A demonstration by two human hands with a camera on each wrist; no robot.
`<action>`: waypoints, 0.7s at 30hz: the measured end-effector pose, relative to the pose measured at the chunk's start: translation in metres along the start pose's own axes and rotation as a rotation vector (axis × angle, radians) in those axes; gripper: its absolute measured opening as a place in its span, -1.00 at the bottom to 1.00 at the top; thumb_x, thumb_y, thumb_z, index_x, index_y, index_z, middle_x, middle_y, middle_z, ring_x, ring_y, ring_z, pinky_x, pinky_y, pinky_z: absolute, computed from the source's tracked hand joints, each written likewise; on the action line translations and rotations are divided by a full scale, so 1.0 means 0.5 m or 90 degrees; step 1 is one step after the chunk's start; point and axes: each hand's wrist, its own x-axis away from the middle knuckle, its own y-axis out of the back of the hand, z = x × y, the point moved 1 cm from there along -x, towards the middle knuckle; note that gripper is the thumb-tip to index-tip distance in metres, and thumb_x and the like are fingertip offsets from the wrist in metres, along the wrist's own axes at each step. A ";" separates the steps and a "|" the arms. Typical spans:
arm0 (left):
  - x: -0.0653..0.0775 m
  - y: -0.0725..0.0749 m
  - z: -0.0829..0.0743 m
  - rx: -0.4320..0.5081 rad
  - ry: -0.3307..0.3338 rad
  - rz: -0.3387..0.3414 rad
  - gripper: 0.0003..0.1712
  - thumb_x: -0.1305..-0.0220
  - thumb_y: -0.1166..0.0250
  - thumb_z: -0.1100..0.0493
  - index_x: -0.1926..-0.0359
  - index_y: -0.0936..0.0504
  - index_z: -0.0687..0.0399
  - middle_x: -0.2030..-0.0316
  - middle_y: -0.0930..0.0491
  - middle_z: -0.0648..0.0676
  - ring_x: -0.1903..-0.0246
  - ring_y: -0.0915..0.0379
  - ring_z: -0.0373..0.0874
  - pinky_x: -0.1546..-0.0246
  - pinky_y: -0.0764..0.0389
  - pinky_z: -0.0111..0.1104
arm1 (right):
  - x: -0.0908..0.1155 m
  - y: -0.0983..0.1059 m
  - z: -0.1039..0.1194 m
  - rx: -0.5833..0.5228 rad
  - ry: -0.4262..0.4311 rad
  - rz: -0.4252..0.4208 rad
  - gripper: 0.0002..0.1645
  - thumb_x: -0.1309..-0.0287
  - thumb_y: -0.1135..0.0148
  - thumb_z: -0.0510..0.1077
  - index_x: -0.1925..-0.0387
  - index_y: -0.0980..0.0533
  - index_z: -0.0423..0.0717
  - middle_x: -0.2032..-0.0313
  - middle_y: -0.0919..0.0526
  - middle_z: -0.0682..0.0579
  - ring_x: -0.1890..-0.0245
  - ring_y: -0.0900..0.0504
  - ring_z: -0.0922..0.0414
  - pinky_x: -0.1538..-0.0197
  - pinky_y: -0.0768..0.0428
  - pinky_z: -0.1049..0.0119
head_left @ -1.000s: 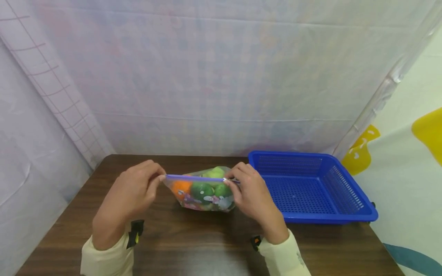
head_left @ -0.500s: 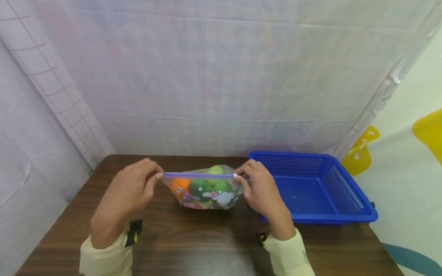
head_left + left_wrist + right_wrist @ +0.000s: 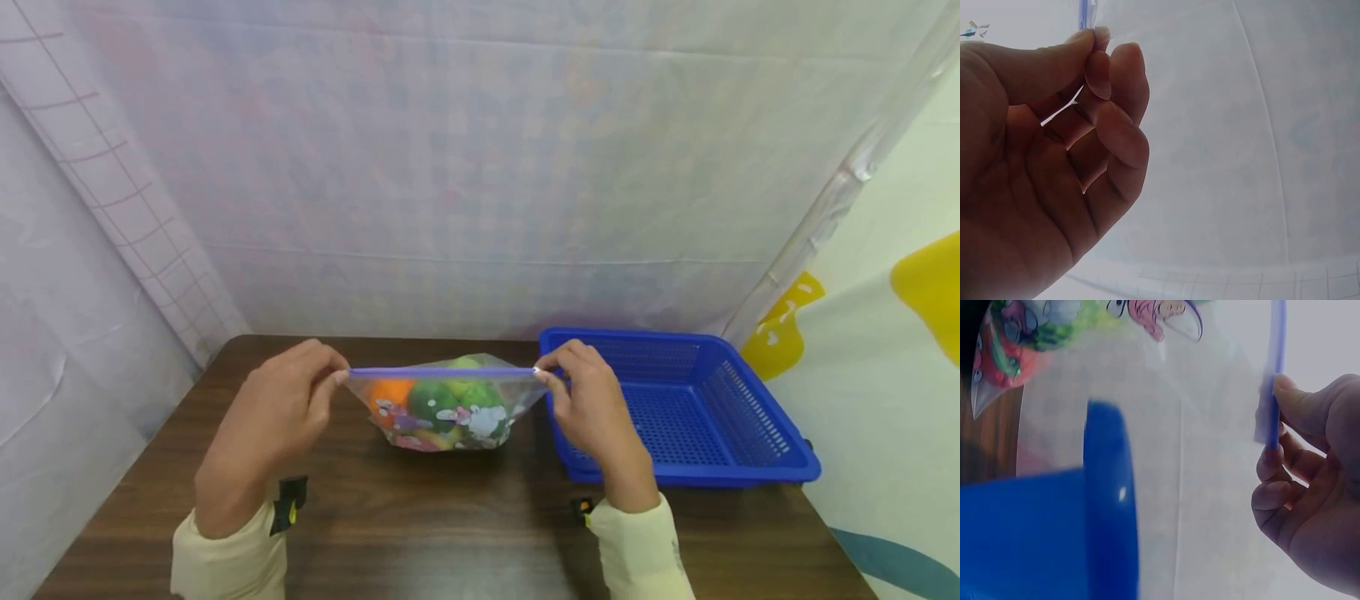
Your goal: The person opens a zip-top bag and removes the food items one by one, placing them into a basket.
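Note:
A clear zip bag (image 3: 450,412) with printed cartoon figures is at the middle of the table, holding an orange fruit (image 3: 390,396) and several green ones (image 3: 431,400). Its purple zip strip (image 3: 442,372) is stretched straight between both hands. My left hand (image 3: 288,400) pinches the strip's left end between thumb and forefinger; the left wrist view shows the other fingers (image 3: 1124,140) curled below. At the right end, my right hand (image 3: 592,404) pinches the strip, a white slider (image 3: 536,371) at its fingertips. In the right wrist view the thumb (image 3: 1300,403) presses on the purple strip (image 3: 1275,375).
A blue perforated plastic basket (image 3: 693,479) stands on the right of the brown wooden table (image 3: 420,533), just beside my right hand. White patterned sheeting (image 3: 450,167) hangs behind the table and along both sides.
My right hand has slid rightward along the strip with the slider, from above the fruit to the bag's right end. My left hand has stayed nearly in place, rising slightly.

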 end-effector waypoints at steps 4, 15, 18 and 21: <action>0.003 0.001 -0.002 0.001 0.007 0.000 -0.93 -0.34 -0.26 0.31 0.27 -0.66 0.09 0.32 -0.61 -0.01 0.45 -0.40 -0.21 0.43 -0.44 -0.27 | 0.004 0.011 -0.016 0.003 -0.023 -0.001 -0.96 -0.27 -0.34 -0.20 0.26 -0.68 -0.05 0.23 -0.64 0.05 0.22 -0.57 0.00 0.17 -0.51 0.12; 0.007 -0.002 0.001 -0.008 0.006 -0.007 -0.92 -0.33 -0.25 0.31 0.27 -0.66 0.09 0.34 -0.60 -0.02 0.47 -0.39 -0.22 0.43 -0.46 -0.29 | 0.008 0.020 -0.024 -0.002 -0.046 0.006 -0.95 -0.30 -0.32 -0.20 0.24 -0.67 -0.06 0.26 -0.60 0.07 0.42 -0.44 0.18 0.36 -0.44 0.26; 0.002 0.009 -0.002 -0.010 0.018 0.022 -0.92 -0.35 -0.25 0.30 0.26 -0.67 0.10 0.33 -0.60 -0.01 0.46 -0.40 -0.21 0.42 -0.46 -0.28 | 0.003 0.023 -0.022 -0.009 -0.046 0.006 -0.96 -0.29 -0.33 -0.21 0.25 -0.67 -0.08 0.28 -0.60 0.06 0.41 -0.47 0.18 0.35 -0.46 0.26; 0.001 0.025 -0.006 0.008 0.043 0.080 -0.92 -0.35 -0.27 0.26 0.23 -0.70 0.09 0.30 -0.61 -0.01 0.43 -0.42 -0.21 0.40 -0.47 -0.27 | 0.000 0.026 -0.019 -0.023 -0.048 0.007 -0.96 -0.29 -0.32 -0.23 0.26 -0.67 -0.10 0.29 -0.60 0.05 0.40 -0.50 0.19 0.34 -0.51 0.29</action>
